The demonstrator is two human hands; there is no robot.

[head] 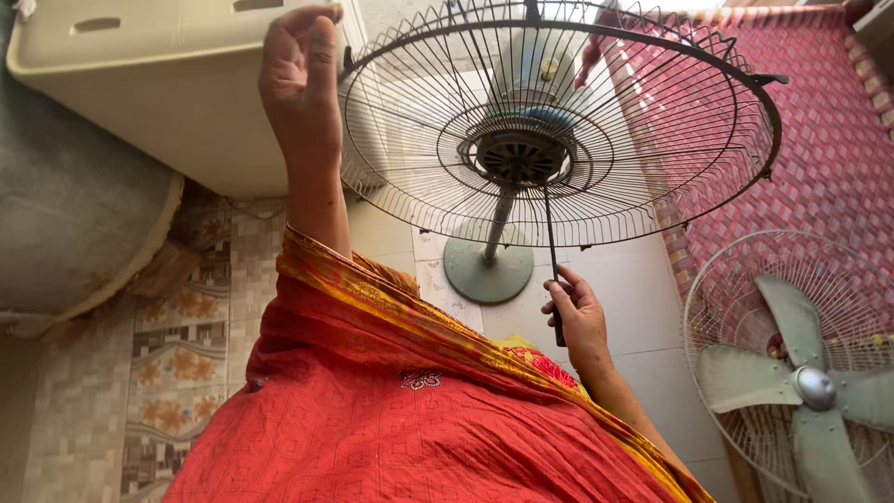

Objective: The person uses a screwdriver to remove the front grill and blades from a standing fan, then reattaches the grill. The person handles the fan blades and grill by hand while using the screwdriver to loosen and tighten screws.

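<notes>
A pedestal fan stands in front of me with its rear wire guard (652, 158) mounted around the motor hub (517, 154), and no blades on it. My left hand (300, 84) is raised and grips the left rim of the guard. My right hand (577, 312) holds a long screwdriver (551, 251) by its black handle, and the shaft points up at the hub. The fan's pole runs down to a round grey-green base (486, 270) on the tiled floor.
A second fan head with grey blades (801, 373) and its own wire guard lies at the lower right. A red woven cot (829, 140) is behind the fan on the right. A cream plastic tub (158, 84) sits upper left, above a grey rounded object (74, 214).
</notes>
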